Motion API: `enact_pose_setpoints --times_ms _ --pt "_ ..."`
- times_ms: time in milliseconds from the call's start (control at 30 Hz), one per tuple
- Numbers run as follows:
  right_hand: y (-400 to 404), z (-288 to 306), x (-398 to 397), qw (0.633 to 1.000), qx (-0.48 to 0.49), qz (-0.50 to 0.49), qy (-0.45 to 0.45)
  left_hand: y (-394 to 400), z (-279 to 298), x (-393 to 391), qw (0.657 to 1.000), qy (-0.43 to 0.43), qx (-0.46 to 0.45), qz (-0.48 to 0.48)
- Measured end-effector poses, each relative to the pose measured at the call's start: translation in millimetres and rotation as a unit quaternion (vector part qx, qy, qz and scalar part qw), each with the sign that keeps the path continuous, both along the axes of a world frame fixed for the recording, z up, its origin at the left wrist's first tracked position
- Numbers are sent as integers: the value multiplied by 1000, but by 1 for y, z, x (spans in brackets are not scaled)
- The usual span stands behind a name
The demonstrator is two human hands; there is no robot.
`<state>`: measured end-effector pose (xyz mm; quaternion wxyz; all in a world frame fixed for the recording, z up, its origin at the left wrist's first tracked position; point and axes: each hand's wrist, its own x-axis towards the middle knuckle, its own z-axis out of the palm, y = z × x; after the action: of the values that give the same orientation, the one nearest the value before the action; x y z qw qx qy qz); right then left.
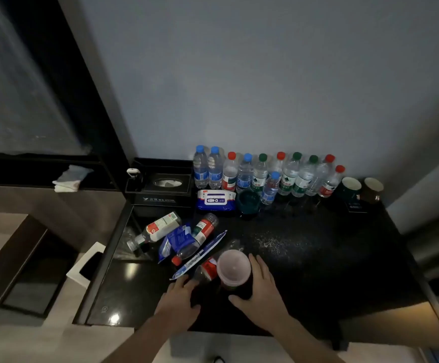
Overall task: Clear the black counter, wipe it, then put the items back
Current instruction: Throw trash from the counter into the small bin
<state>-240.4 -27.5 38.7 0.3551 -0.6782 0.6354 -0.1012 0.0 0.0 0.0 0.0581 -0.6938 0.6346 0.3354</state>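
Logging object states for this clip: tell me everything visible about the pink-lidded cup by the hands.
The pink-lidded cup is a round container with a pale, translucent pink lid that looks like plastic; its body below looks dark reddish. It stands upright near the front of the black counter. The right hand curls around its right side, and a lying red-labelled bottle lies against its left. The left hand rests beside that bottle.

Labels on the row of clear plastic water bottles (262, 174) are too small to read. Pink-lidded round plastic cup (233, 268) covers most of a lying red-labelled bottle (205, 269). Both forearms run off the bottom edge.
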Motion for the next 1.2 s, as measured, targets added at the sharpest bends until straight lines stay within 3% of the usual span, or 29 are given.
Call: enact_pose_setpoints --times_ms 267,500,667,933,1200 --pt "-36 -23 18 1000 13 9 -27 -22 -27 -14 994 -22 105 4" --pt "-35 -30 -6 999 0 -28 -20 -21 -43 -21 992 -8 122 22" --pt "-17 -24 -40 998 -22 -61 -18 -7 -51 -29 996 51 50 62" --pt "21 -4 -82 994 -56 -81 -38 39 -3 -43 972 173 -123 104" --pt "39 6 -53 992 -92 -31 -78 104 32 -13 946 232 -178 142"
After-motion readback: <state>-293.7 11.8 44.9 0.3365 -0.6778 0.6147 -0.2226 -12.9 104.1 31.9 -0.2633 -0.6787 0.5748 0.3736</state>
